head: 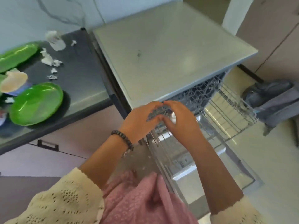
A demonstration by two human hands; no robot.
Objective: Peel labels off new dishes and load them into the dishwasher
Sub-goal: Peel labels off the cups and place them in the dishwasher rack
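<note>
Over the open dishwasher (161, 49), my left hand (140, 122) and my right hand (182, 123) meet, fingers curled round a see-through dish (157, 111) held between them. The dish is blurred and its shape is hard to tell; a small white patch shows on it by my right fingers. The wire rack (229, 110) is pulled out just right of my hands, above the lowered door (226, 172). Two green plates (35, 104) (16, 55) lie on the dark counter (80, 75) at left.
Torn white label scraps (48, 59) are scattered on the counter, with a beige item (14, 81) between the plates. A grey cloth (271, 97) lies on the floor to the right of the rack. A drawer handle (47, 145) sits under the counter.
</note>
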